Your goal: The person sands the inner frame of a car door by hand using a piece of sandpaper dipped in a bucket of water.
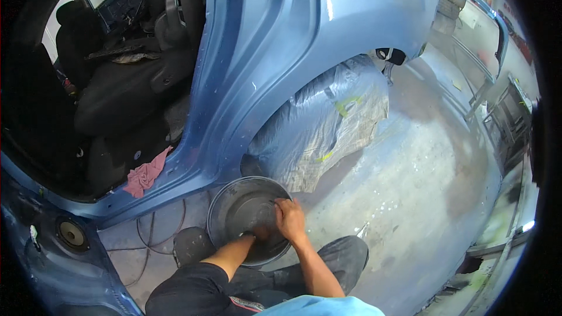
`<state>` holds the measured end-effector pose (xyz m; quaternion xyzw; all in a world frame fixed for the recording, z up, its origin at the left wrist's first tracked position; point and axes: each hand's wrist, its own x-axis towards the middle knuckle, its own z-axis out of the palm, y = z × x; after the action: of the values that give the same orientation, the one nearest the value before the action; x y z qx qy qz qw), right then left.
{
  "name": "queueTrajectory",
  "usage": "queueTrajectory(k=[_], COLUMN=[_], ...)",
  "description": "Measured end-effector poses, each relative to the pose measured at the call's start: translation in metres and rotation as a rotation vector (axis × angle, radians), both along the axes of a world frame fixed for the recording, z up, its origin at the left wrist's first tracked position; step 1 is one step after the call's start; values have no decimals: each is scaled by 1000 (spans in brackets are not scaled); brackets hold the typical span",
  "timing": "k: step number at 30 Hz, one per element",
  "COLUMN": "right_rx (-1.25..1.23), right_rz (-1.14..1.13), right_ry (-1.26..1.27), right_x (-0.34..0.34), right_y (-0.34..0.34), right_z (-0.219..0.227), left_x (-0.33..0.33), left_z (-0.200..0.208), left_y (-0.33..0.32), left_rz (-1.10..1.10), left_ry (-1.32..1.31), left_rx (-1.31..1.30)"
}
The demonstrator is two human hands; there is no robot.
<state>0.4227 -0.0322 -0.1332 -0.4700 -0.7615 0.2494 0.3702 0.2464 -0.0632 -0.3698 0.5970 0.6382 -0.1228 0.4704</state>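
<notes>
Crouching on a workshop floor (421,199) beside a pale blue car body (281,41), a person reaches both bare hands into a dark round bucket (225,210) that stands on the concrete just below the car's sill. The right hand (291,219) rests over the bucket's far side with its fingers curled downward and bunched together, seemingly pressing on or gripping something inside; what it is I cannot tell. The left hand (260,234) dips deeper into the bucket, touching the right, and its fingers are hidden, so I cannot say whether they are spread or closed.

The rear wheel arch is masked with crinkled plastic sheeting (319,129) held by strips of yellow-green tape. A pink rag (146,175) lies on the sill of the open doorway, with dark seats (117,93) beyond. Thin black cables (155,228) loop across the floor to the left of the bucket, and an open door with a round speaker (72,233) fills the lower left.

The bucket sits close to the person's knees and the cables, so I judge that a shifted leg or a hard pull with both hands could tip it and spill its contents across the floor and wiring. Anything wet lifted out could also drip onto the sanded sill.
</notes>
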Motion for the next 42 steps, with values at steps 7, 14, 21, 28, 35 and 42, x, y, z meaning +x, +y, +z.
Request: queueTrajectory(k=[7, 14, 21, 28, 35, 42], right_rx=[-45, -21, -42, 10, 37, -13], right_rz=[-36, -61, -12, -40, -29, -27], right_ry=[168, 217, 182, 144, 86, 23], right_x=[7, 3, -2, 4, 1, 0], right_y=[0, 1, -5, -5, 0, -5], right_z=[4, 2, 12, 4, -1, -3], left_x=[7, -6, 15, -34, -20, 49], left_z=[211, 552, 639, 584, 615, 692], left_y=[26, 129, 220, 177, 200, 245], left_rz=[244, -313, -558, -882, -740, -227], left_ry=[-251, -257, 392, 474, 434, 835], left_rx=[55, 1476, 2059, 1654, 1804, 2199])
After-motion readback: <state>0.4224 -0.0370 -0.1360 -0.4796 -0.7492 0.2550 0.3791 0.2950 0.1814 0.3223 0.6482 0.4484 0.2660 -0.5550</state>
